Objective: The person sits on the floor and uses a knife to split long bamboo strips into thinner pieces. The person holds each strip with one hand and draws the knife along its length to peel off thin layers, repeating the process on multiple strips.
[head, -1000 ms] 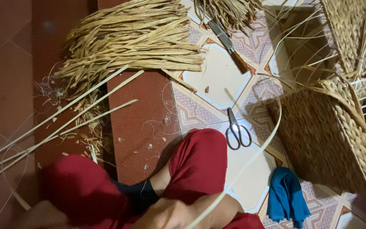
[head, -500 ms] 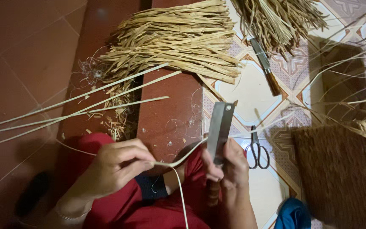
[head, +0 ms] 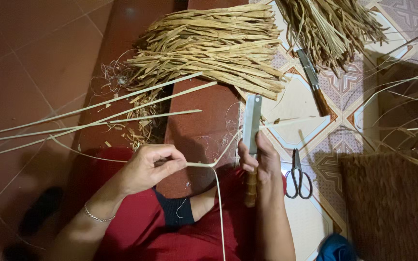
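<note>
The left hand (head: pixel 147 166) was pinched shut on a thin pale strip (head: pixel 200 165), thumb and fingers clamping it just above the red-trousered lap. The right hand (head: pixel 260 162) gripped a flat-bladed knife (head: pixel 252 126) by its wooden handle, blade pointing up and away, the strip running across to meet it at the blade's base. From there the strip bent and dropped down toward the near edge.

3 long pale strips (head: pixel 97 118) lay fanned out to the left across the red tiled floor (head: pixel 30 63). A big bundle of dried reed (head: pixel 214 46) sat far centre, with a second bundle (head: pixel 332 24) far right. A second knife (head: pixel 313 79) lay on the patterned tiles, scissors (head: pixel 298 174) just right of the right hand, and a woven basket (head: pixel 393 203) sat near right.
</note>
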